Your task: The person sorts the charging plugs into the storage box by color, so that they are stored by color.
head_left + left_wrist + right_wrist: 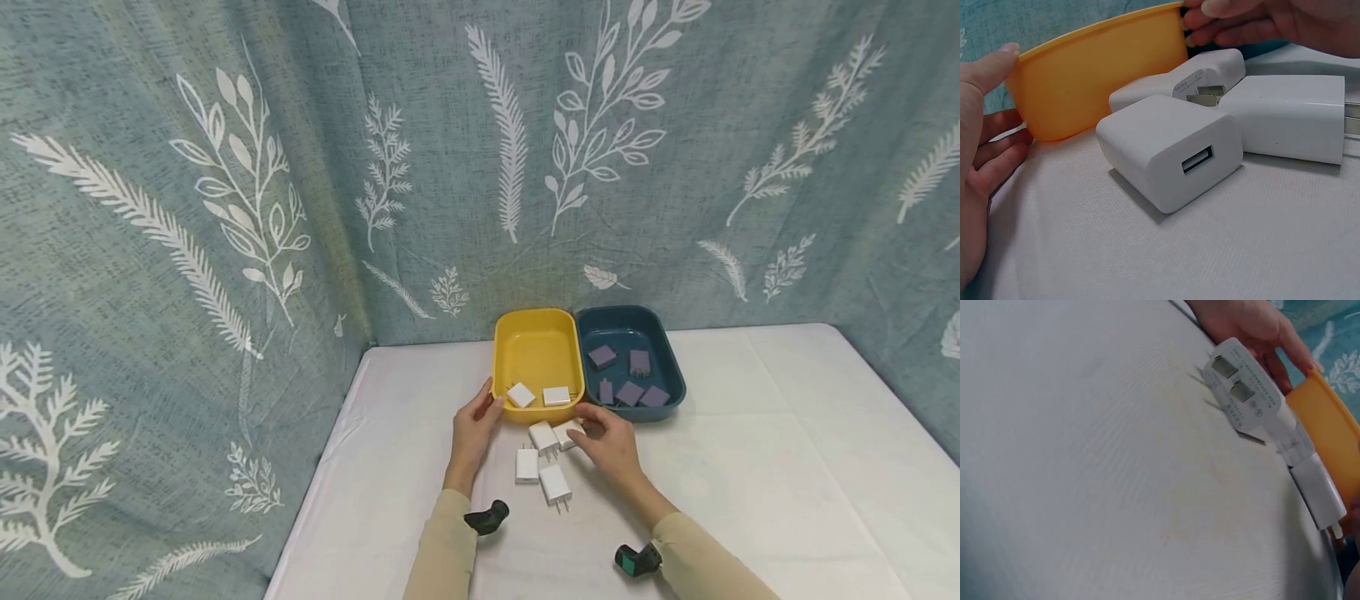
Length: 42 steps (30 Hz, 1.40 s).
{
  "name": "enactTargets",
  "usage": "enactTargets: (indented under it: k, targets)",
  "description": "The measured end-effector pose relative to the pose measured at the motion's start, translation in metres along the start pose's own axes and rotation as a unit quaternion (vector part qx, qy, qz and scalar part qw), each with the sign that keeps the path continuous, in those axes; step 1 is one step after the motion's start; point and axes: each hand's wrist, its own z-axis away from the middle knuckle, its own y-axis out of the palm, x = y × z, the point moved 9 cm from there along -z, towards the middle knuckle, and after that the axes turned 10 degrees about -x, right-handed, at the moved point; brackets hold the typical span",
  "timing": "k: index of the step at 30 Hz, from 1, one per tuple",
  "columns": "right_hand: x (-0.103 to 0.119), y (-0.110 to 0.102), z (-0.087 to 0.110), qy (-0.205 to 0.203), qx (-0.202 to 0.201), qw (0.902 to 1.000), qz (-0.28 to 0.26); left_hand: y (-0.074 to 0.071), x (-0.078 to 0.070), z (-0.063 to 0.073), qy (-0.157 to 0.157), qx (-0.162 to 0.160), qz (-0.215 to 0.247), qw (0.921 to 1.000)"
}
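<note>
A yellow bin [536, 346] holds two white chargers [557, 396] near its front wall. My left hand [474, 433] grips its front left corner, the thumb at the rim and the fingers against the outer wall. At the front right corner, my right hand [611, 442] touches the bin with its fingertips, the thumb apart from them over a white charger [567, 435]. Another charger [543, 437] lies beside that one. Closer to me on the cloth are a charger with its USB port showing [1197, 159] and one with its prongs toward me [555, 483].
Right of the yellow bin, against its side, stands a dark blue bin [667, 350] with several purple chargers [628, 393] in it. A white cloth [750, 467] covers the table. Patterned curtains [435, 167] hang behind and at both sides.
</note>
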Motion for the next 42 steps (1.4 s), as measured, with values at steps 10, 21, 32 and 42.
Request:
enactTargets:
  k: [10, 21, 32, 42]
  targets:
    - [-0.015, 0.005, 0.003, 0.020, 0.018, 0.9991, 0.033, 0.000, 0.000, 0.000, 0.001, 0.001, 0.000, 1.0000]
    - [-0.020, 0.006, 0.004, 0.036, 0.053, 0.9955, 0.071, 0.000, 0.000, 0.000, 0.000, -0.004, 0.000, 1.0000]
    - [-0.023, 0.001, 0.006, 0.043, 0.064, 0.9931, 0.089, 0.000, -0.002, 0.001, 0.004, -0.002, 0.002, 1.0000]
    - [-0.027, 0.002, 0.009, 0.056, 0.101, 0.9902, 0.079, 0.000, -0.001, 0.001, 0.007, -0.003, 0.001, 1.0000]
